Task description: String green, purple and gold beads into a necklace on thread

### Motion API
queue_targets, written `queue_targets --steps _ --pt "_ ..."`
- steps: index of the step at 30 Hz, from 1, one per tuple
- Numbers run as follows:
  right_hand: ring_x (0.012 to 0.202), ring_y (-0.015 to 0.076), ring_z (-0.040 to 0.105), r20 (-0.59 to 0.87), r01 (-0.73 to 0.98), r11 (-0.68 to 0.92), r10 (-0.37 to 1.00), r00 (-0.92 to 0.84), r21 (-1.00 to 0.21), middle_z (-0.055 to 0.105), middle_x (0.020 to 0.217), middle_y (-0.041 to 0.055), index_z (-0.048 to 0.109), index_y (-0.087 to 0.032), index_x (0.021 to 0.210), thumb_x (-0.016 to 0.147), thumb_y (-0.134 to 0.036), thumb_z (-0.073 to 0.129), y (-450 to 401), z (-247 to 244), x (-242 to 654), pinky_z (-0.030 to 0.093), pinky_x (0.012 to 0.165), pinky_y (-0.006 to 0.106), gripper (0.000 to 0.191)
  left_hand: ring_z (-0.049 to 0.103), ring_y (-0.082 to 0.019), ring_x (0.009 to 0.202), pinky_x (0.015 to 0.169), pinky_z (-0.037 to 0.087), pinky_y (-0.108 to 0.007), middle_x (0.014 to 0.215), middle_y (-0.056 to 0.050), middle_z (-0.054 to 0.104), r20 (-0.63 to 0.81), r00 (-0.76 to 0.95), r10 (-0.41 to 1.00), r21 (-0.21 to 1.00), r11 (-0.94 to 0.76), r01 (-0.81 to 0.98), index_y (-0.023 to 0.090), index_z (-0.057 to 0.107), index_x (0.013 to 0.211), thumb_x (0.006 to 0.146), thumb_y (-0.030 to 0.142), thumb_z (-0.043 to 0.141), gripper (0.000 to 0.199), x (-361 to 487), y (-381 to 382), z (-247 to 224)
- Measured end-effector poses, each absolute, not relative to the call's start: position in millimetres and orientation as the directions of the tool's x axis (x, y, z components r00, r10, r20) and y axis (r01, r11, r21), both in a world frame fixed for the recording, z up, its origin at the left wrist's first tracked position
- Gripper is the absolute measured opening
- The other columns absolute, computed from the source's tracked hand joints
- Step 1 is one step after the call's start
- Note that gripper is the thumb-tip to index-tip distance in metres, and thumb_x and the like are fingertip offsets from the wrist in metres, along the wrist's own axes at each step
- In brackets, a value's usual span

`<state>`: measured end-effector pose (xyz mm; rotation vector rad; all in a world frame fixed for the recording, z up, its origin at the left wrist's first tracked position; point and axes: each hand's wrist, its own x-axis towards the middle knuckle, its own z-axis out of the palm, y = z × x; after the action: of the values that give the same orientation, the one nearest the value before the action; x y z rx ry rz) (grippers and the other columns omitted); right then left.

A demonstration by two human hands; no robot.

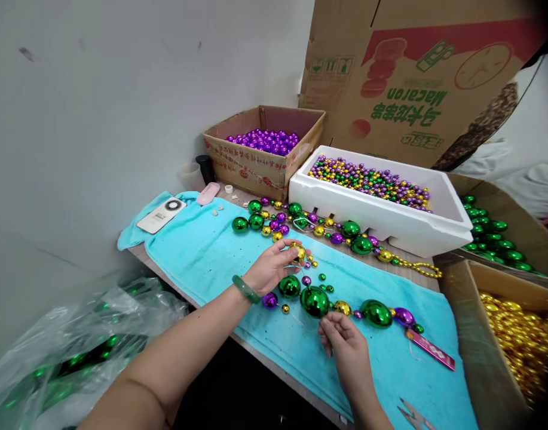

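My left hand point(274, 267), with a green bangle point(245, 289) at its wrist, pinches a shiny gold bead point(297, 252) above the blue towel. Closed fingertips of my right hand point(348, 340) meet just below a large green bead point(315, 301); whatever they pinch is hidden. That bead lies in a row with a gold bead point(342, 308), another large green bead point(376, 313) and a purple bead point(404, 316). Close to my left hand are a green bead point(290, 286), a purple bead point(269, 300) and several small loose beads.
A finished-looking bead strand point(351, 229) lies behind my hands, before a white foam box point(376, 222) of mixed beads. Cardboard boxes hold purple beads point(265, 141), gold beads point(516, 328) and green beads point(489, 230). Scissors point(412, 415), a pink packet point(430, 349) and a phone point(161, 215) rest on the towel point(202, 257).
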<state>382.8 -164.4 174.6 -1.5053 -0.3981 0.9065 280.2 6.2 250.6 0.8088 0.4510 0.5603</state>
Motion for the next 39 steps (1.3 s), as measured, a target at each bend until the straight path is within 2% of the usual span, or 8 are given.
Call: queue_targets --steps 7,16,19,23,27,31,34,39 --pt "0.044 0.0072 0.045 -0.325 -0.407 -0.102 0.784 0.528 -0.908 0.055 0.057 -0.0017 0.057 -0.016 0.071 0.063 -0.043 0.078 -169 169 385 0.031 0.035 0.016 0.035 0.064 -0.015 0.081 0.074 0.048 -0.027 0.107 -0.011 0.064 -0.127 0.833 0.538 0.716 0.631 -0.299 0.017 0.056 0.104 0.08 0.029 0.064 0.028 279 5 251" --pt "0.044 0.0067 0.045 -0.347 -0.474 -0.083 0.792 0.503 -0.876 0.055 0.058 -0.0023 0.056 -0.016 0.076 0.063 -0.041 0.078 -168 164 386 0.031 0.036 0.015 0.036 0.065 -0.018 0.089 0.081 0.048 -0.029 0.105 -0.008 0.063 -0.131 0.823 0.553 0.658 0.67 -0.345 0.016 0.061 0.105 0.083 0.023 0.06 0.023 284 -1 249" --pt "0.044 0.0067 0.045 -0.354 -0.486 -0.07 0.776 0.523 -0.871 0.056 0.059 -0.0023 0.055 -0.017 0.078 0.063 -0.041 0.079 -166 166 385 0.031 0.037 0.015 0.038 0.064 -0.017 0.091 0.081 0.047 -0.03 0.107 -0.008 0.062 -0.138 0.819 0.557 0.701 0.639 -0.317 0.017 0.063 0.104 0.08 0.022 0.063 0.024 285 -3 247" --pt "0.047 0.0099 0.048 -0.333 -0.484 -0.047 0.783 0.526 -0.874 0.058 0.061 -0.0012 0.054 -0.019 0.093 0.064 -0.042 0.077 -167 169 385 0.034 0.039 0.018 0.044 0.06 -0.016 0.092 0.08 0.045 -0.029 0.108 -0.008 0.063 -0.137 0.787 0.601 0.849 0.481 -0.219 0.016 0.068 0.098 0.077 0.024 0.066 0.023 287 -4 248" --pt "0.052 0.0134 0.051 -0.281 -0.27 -0.17 0.846 0.454 -0.948 0.058 0.064 0.0011 0.06 -0.017 0.096 0.065 -0.044 0.075 -173 178 393 0.036 0.041 0.022 0.044 0.058 -0.018 0.1 0.088 0.042 -0.032 0.101 -0.009 0.067 -0.008 0.782 0.624 0.979 0.166 -0.122 0.015 0.072 0.085 0.081 0.033 0.06 0.022 289 -4 261" --pt "0.054 0.0114 0.045 -0.091 0.065 -0.159 0.802 0.59 -0.985 0.058 0.069 0.0021 0.066 -0.017 0.103 0.072 -0.039 0.07 -182 207 404 0.039 0.046 0.023 0.039 0.057 -0.016 0.102 0.096 0.04 -0.032 0.097 -0.007 0.067 0.173 0.837 0.519 0.984 -0.121 -0.128 0.019 0.073 0.083 0.083 0.026 0.059 0.016 294 -16 289" --pt "0.058 0.0117 0.049 0.022 0.073 -0.023 0.828 0.56 -0.997 0.064 0.092 0.0065 0.063 -0.021 0.11 0.078 -0.037 0.065 -181 232 402 0.042 0.047 0.024 0.036 0.057 -0.016 0.102 0.093 0.042 -0.032 0.095 -0.006 0.068 0.237 0.862 0.448 0.969 -0.171 -0.177 0.019 0.074 0.083 0.082 0.021 0.06 0.014 301 -31 311" --pt "0.052 0.0114 0.051 -0.021 0.022 -0.038 0.851 0.524 -0.999 0.066 0.073 0.0054 0.069 -0.017 0.083 0.077 -0.038 0.066 -172 241 389 0.039 0.042 0.022 0.022 0.057 -0.018 0.101 0.096 0.04 -0.035 0.092 -0.004 0.067 0.281 0.83 0.482 0.955 -0.056 -0.291 0.019 0.074 0.076 0.08 0.015 0.06 0.015 311 -44 338"
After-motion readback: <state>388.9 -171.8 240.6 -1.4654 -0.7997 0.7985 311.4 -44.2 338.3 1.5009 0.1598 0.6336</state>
